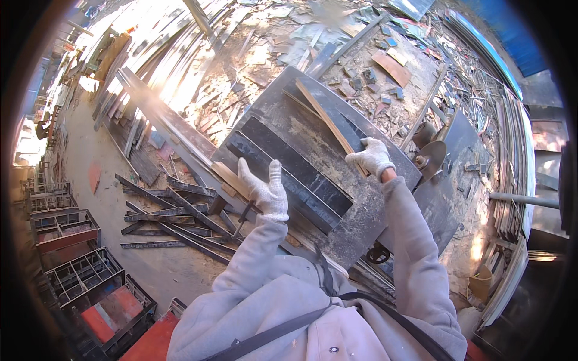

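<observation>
My right hand [373, 158], in a white glove, is closed round the near end of a long, narrow wooden strip [327, 120]. The strip slants away to the far left above a dusty, dark work table [367, 207]. My left hand [268, 194], gloved too, is raised over the table's left edge with fingers and thumb spread and nothing in it. Beyond that hand, long black boards [295, 165] lie side by side on the table. A round saw blade [431, 161] stands upright just right of my right hand; I cannot tell whether it turns.
Dark bars [174, 210] lie crossed in a pile on the floor at left. Metal-framed crates [84, 271] stand at the lower left. Offcuts [361, 78] litter the ground beyond the table. A handwheel [378, 254] sits at the table's near side. Stacked sheets [515, 162] lean at right.
</observation>
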Demonstrator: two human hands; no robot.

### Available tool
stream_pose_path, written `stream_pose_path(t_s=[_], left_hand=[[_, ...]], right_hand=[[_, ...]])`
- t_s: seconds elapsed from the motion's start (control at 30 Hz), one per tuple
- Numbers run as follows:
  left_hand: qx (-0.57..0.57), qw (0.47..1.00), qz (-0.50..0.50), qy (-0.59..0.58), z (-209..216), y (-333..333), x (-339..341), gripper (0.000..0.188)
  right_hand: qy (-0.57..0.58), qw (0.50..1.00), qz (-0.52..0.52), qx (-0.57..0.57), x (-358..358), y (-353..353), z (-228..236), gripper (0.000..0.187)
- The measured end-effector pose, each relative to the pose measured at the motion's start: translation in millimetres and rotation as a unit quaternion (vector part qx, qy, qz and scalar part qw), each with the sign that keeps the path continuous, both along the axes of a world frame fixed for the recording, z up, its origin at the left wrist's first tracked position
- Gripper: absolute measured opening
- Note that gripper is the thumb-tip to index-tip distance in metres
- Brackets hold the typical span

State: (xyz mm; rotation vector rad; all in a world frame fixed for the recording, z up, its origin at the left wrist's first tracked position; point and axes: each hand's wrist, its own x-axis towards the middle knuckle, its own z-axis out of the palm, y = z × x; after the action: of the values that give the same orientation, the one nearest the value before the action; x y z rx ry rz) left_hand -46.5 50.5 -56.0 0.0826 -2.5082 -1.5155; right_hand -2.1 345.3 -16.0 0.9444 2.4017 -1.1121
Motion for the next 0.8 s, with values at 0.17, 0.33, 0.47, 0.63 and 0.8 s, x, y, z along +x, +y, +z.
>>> stream_pose_path(t_s=[0.17,0.33,0.47,0.63,0.8], left_hand=[[0.302,0.908,-0.171,-0.236,61.6,84.8,12.0,0.105],[0.383,0.808,-0.307,-0.324,98.3,150.6,86.6,0.068],[0.339,0.801,-0.405,-0.282,128.6,150.2,163.0,0.032],[0.388,0.709,-0.495,-0.319,154.1,142.2,216.2,0.04],[0.433,0.686,-0.484,-0.329,161.2,150.8,237.1,0.044]], right_hand=[[0.145,0.931,-0.115,-0.314,142.2,-35.6,31.1,0.069],[0.163,0.925,-0.188,-0.287,262.6,-105.9,64.5,0.083],[0.197,0.946,-0.203,-0.155,332.8,-134.2,53.6,0.087],[0.196,0.956,-0.219,-0.009,384.2,-157.4,68.1,0.088],[0.176,0.906,-0.323,0.21,419.2,-180.7,75.8,0.086]])
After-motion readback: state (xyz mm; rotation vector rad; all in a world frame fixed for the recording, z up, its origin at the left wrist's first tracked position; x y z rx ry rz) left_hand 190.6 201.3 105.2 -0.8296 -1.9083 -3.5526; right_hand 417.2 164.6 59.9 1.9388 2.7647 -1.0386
